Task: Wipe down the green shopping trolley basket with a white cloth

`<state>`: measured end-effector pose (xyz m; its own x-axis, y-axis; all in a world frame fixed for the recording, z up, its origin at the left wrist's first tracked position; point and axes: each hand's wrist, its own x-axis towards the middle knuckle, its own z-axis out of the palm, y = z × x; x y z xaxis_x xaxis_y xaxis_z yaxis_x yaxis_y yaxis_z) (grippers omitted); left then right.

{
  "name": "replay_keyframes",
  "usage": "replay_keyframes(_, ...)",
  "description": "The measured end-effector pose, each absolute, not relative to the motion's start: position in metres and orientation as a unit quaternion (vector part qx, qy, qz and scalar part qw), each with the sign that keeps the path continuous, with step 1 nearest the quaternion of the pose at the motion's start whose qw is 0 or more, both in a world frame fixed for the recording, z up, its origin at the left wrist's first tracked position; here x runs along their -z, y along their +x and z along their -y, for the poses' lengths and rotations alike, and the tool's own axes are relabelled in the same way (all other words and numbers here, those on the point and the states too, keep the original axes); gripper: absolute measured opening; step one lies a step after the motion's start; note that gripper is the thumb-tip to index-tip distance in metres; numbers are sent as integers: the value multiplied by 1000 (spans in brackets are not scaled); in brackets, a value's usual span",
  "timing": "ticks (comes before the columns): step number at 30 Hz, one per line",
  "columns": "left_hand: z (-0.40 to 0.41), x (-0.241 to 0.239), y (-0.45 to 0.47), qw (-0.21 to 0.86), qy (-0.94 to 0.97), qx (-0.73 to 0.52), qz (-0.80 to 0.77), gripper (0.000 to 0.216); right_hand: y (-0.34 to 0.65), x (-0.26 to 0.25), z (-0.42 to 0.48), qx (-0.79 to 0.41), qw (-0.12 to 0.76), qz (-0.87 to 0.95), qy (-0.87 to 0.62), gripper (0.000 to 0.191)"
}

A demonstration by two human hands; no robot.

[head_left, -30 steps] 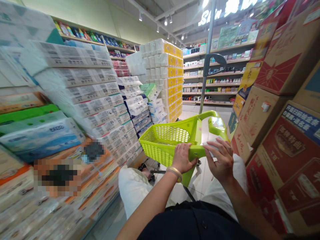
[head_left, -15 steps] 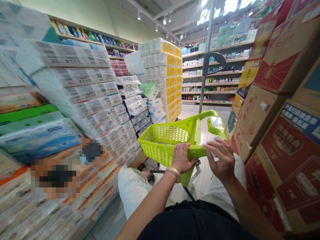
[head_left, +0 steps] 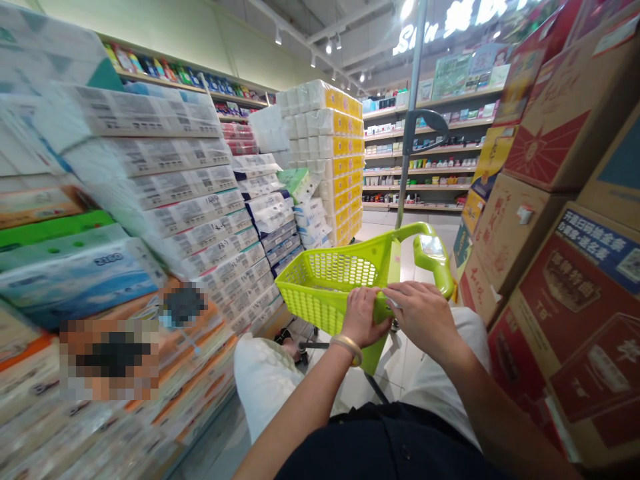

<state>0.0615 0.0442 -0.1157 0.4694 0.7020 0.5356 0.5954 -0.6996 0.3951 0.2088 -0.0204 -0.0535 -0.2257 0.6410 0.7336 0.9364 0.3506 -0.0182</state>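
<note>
A lime-green shopping cart [head_left: 325, 303] with perforated basket walls stands in front of my knees. My left hand [head_left: 361, 317], with a gold-coloured bangle at the wrist, is closed round the near rim of the cart. Close beside it, my right hand [head_left: 423, 313] presses down on the same rim, its fingers bent over a white wipe [head_left: 395, 303] of which only a small edge shows. To the right the cart's curved handle [head_left: 433, 257] carries a glossy panel. Most of the rim under both hands is hidden.
Stacked tissue packs [head_left: 195, 193] line the left side. Yellow-and-white paper rolls [head_left: 345, 160] form a tall pile ahead. Cardboard cartons [head_left: 550, 160] rise close on the right. A grey upright pole [head_left: 405, 173] stands behind the cart, with stocked shelves [head_left: 425, 143] beyond.
My right hand has moved left along the cart's rim with the white wipe, from the base of the handle to beside my left hand. My left hand keeps its hold.
</note>
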Motion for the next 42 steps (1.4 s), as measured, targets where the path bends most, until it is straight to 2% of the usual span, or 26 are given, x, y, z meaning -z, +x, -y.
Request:
replay_keyframes(6,-42,111,56,84,862,-332,-373,52,227,58,31,192,394,737,-515,20)
replay_keyframes(10,-41,109,58,97,858,-329,-383,52,250,61,30,169,464,699,-518,20)
replay_keyframes(18,-44,108,64,145,851,-331,-382,44,291,76,7,18,624,592,-509,22)
replay_keyframes(32,-50,109,64,177,850,-345,-355,40,279,80,17,76,664,556,-494,19)
replay_keyframes(42,-69,104,46,209,819,-387,-369,24,244,80,22,114,647,602,-454,19)
